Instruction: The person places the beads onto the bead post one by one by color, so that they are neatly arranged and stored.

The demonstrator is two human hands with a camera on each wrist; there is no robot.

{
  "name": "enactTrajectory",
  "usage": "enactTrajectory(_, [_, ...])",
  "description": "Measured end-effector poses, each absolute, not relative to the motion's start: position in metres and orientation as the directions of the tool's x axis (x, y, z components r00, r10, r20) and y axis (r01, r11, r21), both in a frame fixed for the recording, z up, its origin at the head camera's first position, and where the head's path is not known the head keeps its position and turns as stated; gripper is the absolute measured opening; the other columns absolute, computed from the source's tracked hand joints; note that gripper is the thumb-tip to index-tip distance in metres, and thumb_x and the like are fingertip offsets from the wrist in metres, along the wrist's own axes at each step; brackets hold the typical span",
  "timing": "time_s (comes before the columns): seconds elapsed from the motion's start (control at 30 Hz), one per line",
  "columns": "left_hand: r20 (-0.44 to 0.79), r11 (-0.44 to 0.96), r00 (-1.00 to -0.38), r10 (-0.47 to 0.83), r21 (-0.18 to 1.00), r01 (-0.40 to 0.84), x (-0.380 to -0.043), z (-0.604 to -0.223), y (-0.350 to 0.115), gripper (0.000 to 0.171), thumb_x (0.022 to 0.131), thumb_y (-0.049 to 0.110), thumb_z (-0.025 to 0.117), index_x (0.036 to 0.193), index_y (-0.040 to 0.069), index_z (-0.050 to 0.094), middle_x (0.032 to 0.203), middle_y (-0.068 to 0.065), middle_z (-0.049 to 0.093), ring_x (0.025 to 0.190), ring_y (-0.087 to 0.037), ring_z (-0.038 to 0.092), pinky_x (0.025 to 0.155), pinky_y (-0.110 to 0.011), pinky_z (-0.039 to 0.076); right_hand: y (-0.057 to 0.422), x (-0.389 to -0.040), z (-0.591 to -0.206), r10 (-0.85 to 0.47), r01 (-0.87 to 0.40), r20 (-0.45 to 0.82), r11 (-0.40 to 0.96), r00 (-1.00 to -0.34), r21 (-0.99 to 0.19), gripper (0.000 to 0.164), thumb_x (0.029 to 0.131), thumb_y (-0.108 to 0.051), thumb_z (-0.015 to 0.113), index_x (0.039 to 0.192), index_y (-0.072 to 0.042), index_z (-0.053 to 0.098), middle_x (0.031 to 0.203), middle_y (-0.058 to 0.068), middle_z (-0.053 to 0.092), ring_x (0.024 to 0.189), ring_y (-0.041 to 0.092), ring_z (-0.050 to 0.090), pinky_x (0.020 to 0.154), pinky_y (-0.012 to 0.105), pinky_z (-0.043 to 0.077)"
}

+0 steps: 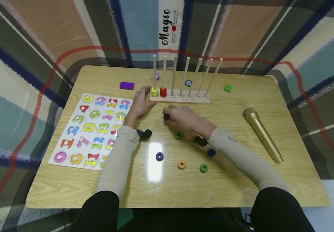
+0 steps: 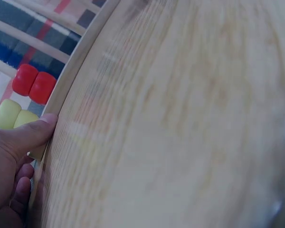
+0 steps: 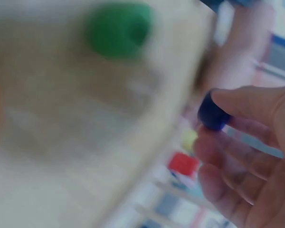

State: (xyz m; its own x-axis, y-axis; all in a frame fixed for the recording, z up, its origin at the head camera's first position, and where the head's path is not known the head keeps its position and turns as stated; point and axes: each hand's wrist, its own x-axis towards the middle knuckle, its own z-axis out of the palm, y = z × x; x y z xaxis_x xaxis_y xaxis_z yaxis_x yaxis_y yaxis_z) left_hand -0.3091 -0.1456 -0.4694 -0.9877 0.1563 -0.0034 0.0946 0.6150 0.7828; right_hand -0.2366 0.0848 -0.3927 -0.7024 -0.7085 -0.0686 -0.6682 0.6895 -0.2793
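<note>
At the table's far side stands a wooden peg rack [image 1: 181, 99] with several upright pegs. Yellow beads [image 1: 154, 92] sit on its leftmost peg and red beads [image 1: 163, 92] on the one beside it. My left hand [image 1: 140, 103] grips the left end of the rack's base, the thumb [image 2: 40, 127] pressed along its front edge. In front of the rack, my right hand [image 1: 184, 117] pinches a dark blue bead [image 3: 212, 113] between thumb and fingers. Below that hand, a green bead [image 1: 178, 135] lies on the table.
More beads lie nearer me: blue [image 1: 159, 156], orange [image 1: 181, 164], green [image 1: 203, 168] and another blue one [image 1: 211, 152]. A number puzzle board [image 1: 78, 129] lies left, a gold microphone [image 1: 262, 133] right. A purple block [image 1: 126, 85] and a green block [image 1: 227, 88] are farther back.
</note>
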Motion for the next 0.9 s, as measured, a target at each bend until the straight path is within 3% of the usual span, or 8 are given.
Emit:
enactTrajectory(0.23, [0.01, 0.616, -0.988, 0.154, 0.781, 0.104, -0.31, -0.468, -0.146, 0.08, 0.098, 0.021, 0.08, 0.164, 0.006, 0.035, 0.167, -0.016, 0.045, 0.152, -0.036, 0.034, 0.13, -0.05, 0.025, 0.096, -0.269, -0.323, -0.537, -0.616, 0.302, 0.699, -0.788, -0.363, 0.033, 0.106, -0.019, 0.069, 0.137, -0.006, 0.066, 0.127, 0.014, 0.067, 0.096, 0.029, 0.07, 0.072, 0.04, 0.058])
enactTrajectory(0.37, [0.007, 0.618, -0.989, 0.151, 0.78, 0.099, -0.309, -0.472, -0.145, 0.08, 0.098, 0.019, 0.081, 0.163, 0.007, 0.036, 0.165, -0.016, 0.046, 0.15, -0.036, 0.035, 0.128, -0.05, 0.027, 0.097, -0.285, -0.299, -0.395, -0.563, 0.43, 0.725, -0.812, -0.397, 0.034, 0.108, -0.021, 0.066, 0.139, -0.008, 0.065, 0.13, 0.015, 0.062, 0.104, 0.032, 0.07, 0.087, 0.043, 0.062])
enactTrajectory(0.47, [0.008, 0.604, -0.987, 0.16, 0.79, 0.105, -0.308, -0.476, -0.144, 0.08, 0.098, 0.019, 0.081, 0.163, 0.006, 0.036, 0.165, -0.017, 0.046, 0.15, -0.037, 0.036, 0.128, -0.051, 0.028, 0.095, -0.294, -0.292, -0.327, -0.497, 0.423, 0.772, -0.845, -0.396, 0.035, 0.108, -0.023, 0.065, 0.142, -0.011, 0.065, 0.134, 0.014, 0.061, 0.114, 0.034, 0.071, 0.098, 0.047, 0.061])
enactTrajectory(0.53, [0.013, 0.599, -0.986, 0.164, 0.793, 0.11, -0.307, -0.477, -0.144, 0.079, 0.098, 0.019, 0.081, 0.163, 0.006, 0.037, 0.166, -0.017, 0.046, 0.151, -0.037, 0.035, 0.129, -0.052, 0.027, 0.094, -0.297, -0.291, -0.306, -0.461, 0.395, 0.795, -0.866, -0.395, 0.036, 0.109, -0.025, 0.063, 0.144, -0.013, 0.064, 0.137, 0.014, 0.061, 0.115, 0.034, 0.07, 0.097, 0.049, 0.061])
enactTrajectory(0.77, [0.027, 0.591, -0.986, 0.162, 0.798, 0.119, -0.307, -0.476, -0.145, 0.079, 0.097, 0.018, 0.081, 0.162, 0.005, 0.037, 0.165, -0.016, 0.047, 0.152, -0.037, 0.035, 0.13, -0.051, 0.024, 0.09, -0.302, -0.289, -0.281, -0.39, 0.322, 0.851, -0.904, -0.353, 0.041, 0.112, -0.03, 0.056, 0.151, -0.017, 0.062, 0.141, 0.014, 0.065, 0.108, 0.035, 0.072, 0.088, 0.049, 0.062])
enactTrajectory(0.9, [0.024, 0.596, -0.986, 0.163, 0.794, 0.118, -0.308, -0.476, -0.146, 0.08, 0.097, 0.018, 0.081, 0.163, 0.006, 0.037, 0.164, -0.017, 0.047, 0.153, -0.036, 0.034, 0.131, -0.05, 0.023, 0.09, -0.303, -0.292, -0.28, -0.373, 0.29, 0.861, -0.915, -0.346, 0.046, 0.112, -0.032, 0.055, 0.156, -0.018, 0.057, 0.147, 0.014, 0.063, 0.086, 0.033, 0.069, 0.069, 0.044, 0.056])
